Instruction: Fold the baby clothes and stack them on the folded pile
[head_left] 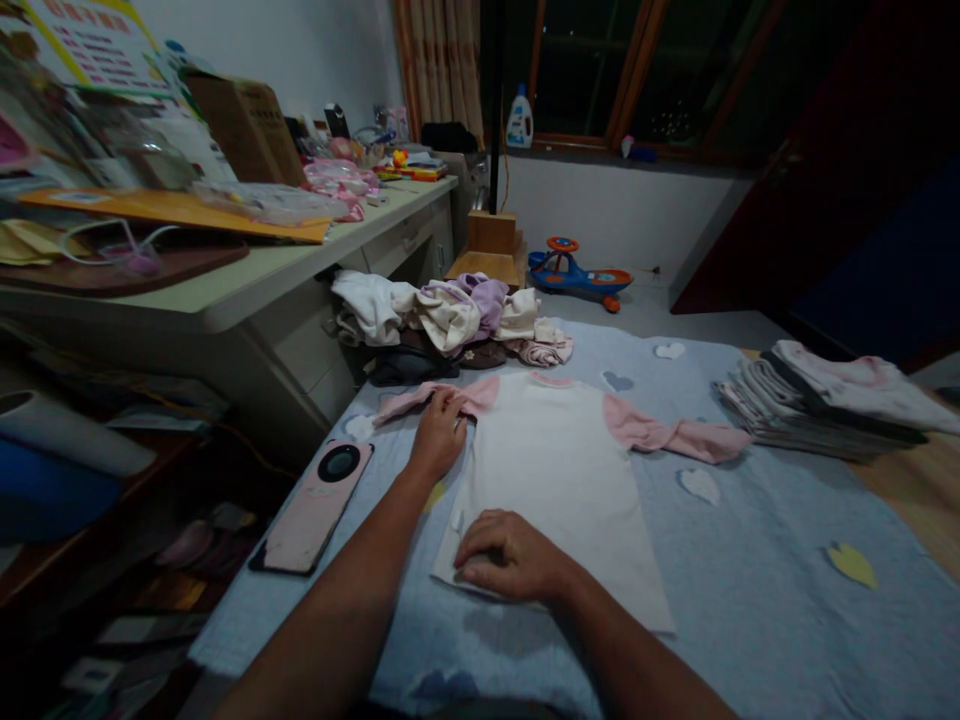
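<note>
On the blue blanket (pixel 780 590), a white shirt (pixel 559 490) with pink sleeves lies flat. The left hand (pixel 439 435) sits on the shirt's near-left pink sleeve (pixel 401 403), with its fingers bent over the cloth. The fingertips are hard to see, so I cannot tell if they pinch it. The right hand (pixel 510 555) is open and rests on the low part of the shirt, and it hides the cloth under it. The other pink sleeve (pixel 675 435) lies out to the right of the shirt. Left of the shirt, a pink phone (pixel 315 505) lies on the blanket. Past the shirt is a pile of clothes (pixel 450 325), all mixed up. To the right is a stack of folded clothes (pixel 817 405). Far left of the shirt stands the worktop (pixel 247 290), and below it a dark shelf (pixel 97 480) is too dim to make out well.
</note>
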